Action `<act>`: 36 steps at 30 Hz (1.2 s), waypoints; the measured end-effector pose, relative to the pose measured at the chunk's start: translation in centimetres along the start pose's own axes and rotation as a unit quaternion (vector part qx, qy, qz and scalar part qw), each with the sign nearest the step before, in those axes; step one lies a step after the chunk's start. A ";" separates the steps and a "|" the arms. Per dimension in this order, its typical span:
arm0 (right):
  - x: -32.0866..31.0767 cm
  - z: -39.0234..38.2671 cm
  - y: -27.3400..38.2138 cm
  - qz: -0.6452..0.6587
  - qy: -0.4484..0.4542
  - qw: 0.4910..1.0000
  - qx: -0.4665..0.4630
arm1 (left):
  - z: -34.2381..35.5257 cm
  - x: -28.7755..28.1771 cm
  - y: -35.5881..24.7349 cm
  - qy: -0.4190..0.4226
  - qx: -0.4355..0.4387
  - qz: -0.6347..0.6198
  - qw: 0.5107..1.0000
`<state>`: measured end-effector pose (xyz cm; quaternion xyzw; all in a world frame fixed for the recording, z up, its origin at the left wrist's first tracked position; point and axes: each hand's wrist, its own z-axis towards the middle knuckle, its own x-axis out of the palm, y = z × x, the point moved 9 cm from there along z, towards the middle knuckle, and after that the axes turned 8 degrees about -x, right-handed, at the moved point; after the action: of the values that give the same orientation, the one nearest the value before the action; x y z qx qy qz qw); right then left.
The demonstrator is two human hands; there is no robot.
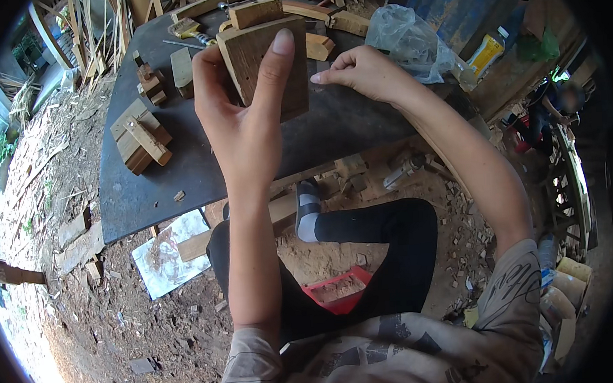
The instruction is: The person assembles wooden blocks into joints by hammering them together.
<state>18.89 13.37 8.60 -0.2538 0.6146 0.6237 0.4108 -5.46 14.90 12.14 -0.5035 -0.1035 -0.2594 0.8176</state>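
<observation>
My left hand (244, 122) is wrapped round a thick, squared wooden block (253, 62), held up above the dark tabletop (201, 166). Its thumb lies along the broad face and the fingers go behind it. A smaller wood piece (255, 14) shows just over the block's top edge; I cannot tell whether the two are joined. Just right of the block is my right hand (366, 74), apart from it. Its fingers are curled in toward the thumb, and whatever they may hold is too small to make out.
On the table's left lie a block with a crosspiece (141, 138) and a small wooden assembly (151, 85). A brush (188, 28) rests at the back; a clear plastic bag (409, 40) and a yellow bottle (486, 52) stand right. A red tray (339, 290) sits between my legs.
</observation>
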 end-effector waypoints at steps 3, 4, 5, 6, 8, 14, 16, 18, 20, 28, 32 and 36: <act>0.1 0.0 -0.1 0.041 -0.009 0.999 -0.003 | 0.0 0.1 0.2 -0.001 -0.008 0.005 1.000; 0.2 0.0 0.3 0.069 -0.006 0.997 -0.029 | 0.0 0.3 0.2 0.010 -0.009 -0.002 1.000; 0.1 -0.1 -0.2 0.046 -0.016 0.999 -0.006 | 0.0 0.3 0.2 0.012 -0.008 -0.004 1.000; 0.1 -0.1 -0.2 0.032 -0.018 0.999 -0.011 | 0.0 0.2 0.1 0.004 -0.001 0.000 1.000; 0.0 0.0 -0.3 0.019 -0.021 0.999 -0.015 | 0.0 0.5 0.3 0.015 -0.010 -0.008 1.000; -0.5 0.1 -0.1 -0.049 -0.023 0.998 -0.020 | 0.0 0.6 0.5 0.018 -0.011 -0.007 1.000; -0.7 -0.2 0.7 -0.071 -0.028 0.996 -0.042 | 0.0 0.5 0.6 0.018 -0.012 -0.003 1.000; -1.0 -0.6 1.0 -0.111 -0.040 0.993 -0.026 | 0.0 0.3 0.5 0.006 -0.006 0.005 1.000; -1.1 -0.8 1.5 -0.132 -0.044 0.990 -0.027 | 0.0 0.5 0.7 0.018 -0.011 -0.004 1.000; -3.7 -2.0 6.7 -0.355 -0.152 0.903 -0.186 | 0.2 0.2 0.7 0.016 -0.001 -0.003 1.000; -6.4 -2.5 9.9 -0.408 -0.219 0.860 -0.214 | 0.3 0.0 0.8 0.016 0.002 -0.009 1.000; -9.6 -3.1 12.1 -0.343 -0.210 0.885 -0.237 | 0.3 -0.2 0.7 0.006 0.011 0.000 1.000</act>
<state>13.39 9.51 22.88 -0.4017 0.2228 0.6095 0.6462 -5.28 15.45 11.65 -0.4931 -0.1015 -0.2615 0.8235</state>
